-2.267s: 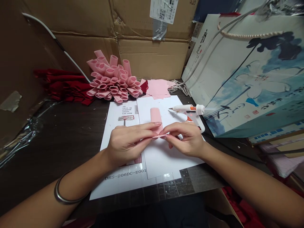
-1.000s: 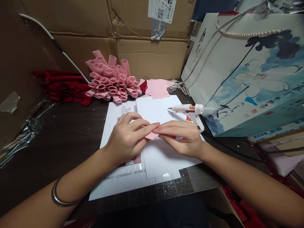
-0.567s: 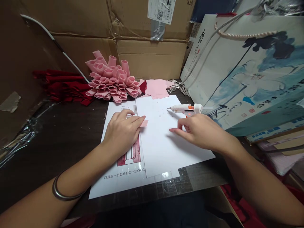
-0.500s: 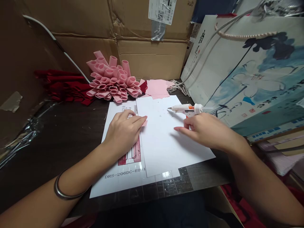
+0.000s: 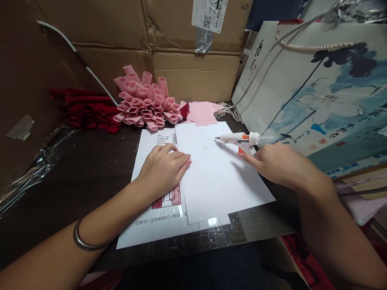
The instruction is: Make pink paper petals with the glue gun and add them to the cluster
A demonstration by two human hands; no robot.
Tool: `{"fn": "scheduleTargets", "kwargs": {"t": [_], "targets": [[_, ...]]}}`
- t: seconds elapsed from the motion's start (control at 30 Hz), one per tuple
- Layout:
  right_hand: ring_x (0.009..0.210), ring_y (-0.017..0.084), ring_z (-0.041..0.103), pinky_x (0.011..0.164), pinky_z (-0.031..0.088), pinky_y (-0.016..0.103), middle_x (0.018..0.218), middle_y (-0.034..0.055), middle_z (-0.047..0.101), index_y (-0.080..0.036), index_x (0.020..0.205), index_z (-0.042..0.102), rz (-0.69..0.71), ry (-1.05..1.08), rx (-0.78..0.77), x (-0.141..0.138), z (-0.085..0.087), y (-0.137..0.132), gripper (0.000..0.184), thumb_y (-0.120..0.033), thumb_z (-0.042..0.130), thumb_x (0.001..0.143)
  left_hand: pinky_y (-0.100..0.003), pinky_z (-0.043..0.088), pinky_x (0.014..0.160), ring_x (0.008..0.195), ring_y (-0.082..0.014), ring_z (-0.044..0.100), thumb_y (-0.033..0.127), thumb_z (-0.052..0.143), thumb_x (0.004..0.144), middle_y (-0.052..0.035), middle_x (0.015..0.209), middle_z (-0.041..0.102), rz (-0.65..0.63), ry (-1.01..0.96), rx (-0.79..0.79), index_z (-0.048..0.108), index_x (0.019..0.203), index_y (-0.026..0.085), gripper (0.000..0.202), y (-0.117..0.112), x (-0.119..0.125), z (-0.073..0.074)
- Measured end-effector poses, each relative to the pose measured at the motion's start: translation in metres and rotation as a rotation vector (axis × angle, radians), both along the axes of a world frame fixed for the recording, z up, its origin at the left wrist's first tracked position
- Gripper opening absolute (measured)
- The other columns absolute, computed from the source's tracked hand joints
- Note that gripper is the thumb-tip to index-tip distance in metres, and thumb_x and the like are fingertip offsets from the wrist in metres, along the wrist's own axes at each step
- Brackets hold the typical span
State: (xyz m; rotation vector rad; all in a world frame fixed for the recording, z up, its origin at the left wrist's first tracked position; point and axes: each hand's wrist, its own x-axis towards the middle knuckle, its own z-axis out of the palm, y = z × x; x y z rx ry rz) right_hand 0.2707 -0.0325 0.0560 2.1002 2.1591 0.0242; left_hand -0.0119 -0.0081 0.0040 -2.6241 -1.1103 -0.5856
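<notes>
My left hand (image 5: 163, 167) rests on the papers with its fingers closed. Thumb and index finger are pinched near the white sheet's left edge; the small pink felt piece seen there earlier is now almost wholly hidden. A white hot glue gun (image 5: 237, 138) with an orange trigger points left over the white sheet (image 5: 214, 181). My right hand (image 5: 279, 163) is at its handle, one digit stretched against the trigger and the other fingers curled out of sight. Under my left hand lies a printed sheet (image 5: 142, 229) with a red-and-white picture.
Rolled pink felt tubes (image 5: 145, 98) are bunched at the back, beside stacked dark red felt (image 5: 87, 110). Flat pink pieces (image 5: 201, 112) and metal clips (image 5: 232, 114) lie behind the paper. A cardboard box (image 5: 193, 76) and a large paper bag (image 5: 326, 92) border the table.
My right hand has drawn in round the glue gun's handle, its thumb no longer stretched over the paper. My left fingers have closed over the pink piece. The gun has hardly moved.
</notes>
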Motion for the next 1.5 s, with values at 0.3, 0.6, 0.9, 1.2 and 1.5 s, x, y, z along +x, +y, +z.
{"fn": "scheduleTargets", "kwargs": {"t": [0.3,0.6,0.9,1.2,1.5], "targets": [[0.044,0.016,0.041,0.049,0.023,0.030,0.045,0.0039,0.048,-0.020,0.047,0.048,0.211,0.245,0.063,-0.028,-0.009,-0.007,0.056,-0.050,0.045,0.093,-0.037,0.046,0.075,0.090,-0.0242,0.061,0.021,0.056,0.092,-0.0035,0.090,0.075,-0.095,-0.112,0.123,0.073,0.093,0.020,0.017,0.002,0.000,0.004],[0.034,0.006,0.035,0.033,0.025,0.022,0.050,-0.0046,0.052,-0.016,0.080,0.066,0.134,1.626,-0.451,-0.060,-0.038,0.001,0.040,-0.054,0.055,0.090,-0.033,0.044,0.067,0.062,-0.0166,0.051,0.021,0.054,0.094,0.0015,0.060,0.063,-0.431,-0.240,0.362,0.070,0.107,0.027,0.022,-0.011,-0.001,0.022],[0.033,0.005,0.030,0.032,0.019,0.020,0.043,-0.0095,0.043,-0.017,0.079,0.065,0.138,1.722,-0.279,-0.065,-0.037,0.001,0.022,-0.038,0.074,0.079,-0.038,0.047,0.075,0.079,-0.0202,0.062,0.019,0.052,0.089,-0.0030,0.082,0.072,-0.192,-0.579,-0.112,0.061,0.104,0.020,0.018,-0.020,0.007,0.015],[0.067,0.012,0.062,0.057,0.047,0.023,0.074,0.0017,0.070,-0.017,0.083,0.067,0.253,1.630,-0.079,-0.076,-0.045,-0.007,0.014,-0.029,0.073,0.080,-0.024,0.047,0.052,0.060,-0.0131,0.061,0.038,0.055,0.093,-0.0029,0.072,0.068,-0.127,-0.716,-0.782,0.065,0.082,0.016,0.027,-0.026,0.020,0.014],[0.056,0.009,0.055,0.047,0.038,0.021,0.072,0.0013,0.068,-0.016,0.081,0.068,0.241,1.606,-0.142,-0.075,-0.044,-0.004,0.021,-0.035,0.075,0.077,-0.016,0.031,0.028,0.030,-0.0033,0.043,0.038,0.056,0.094,0.0010,0.067,0.066,-0.079,-0.822,-1.058,0.063,0.086,0.015,0.025,-0.027,0.016,0.013]]}}
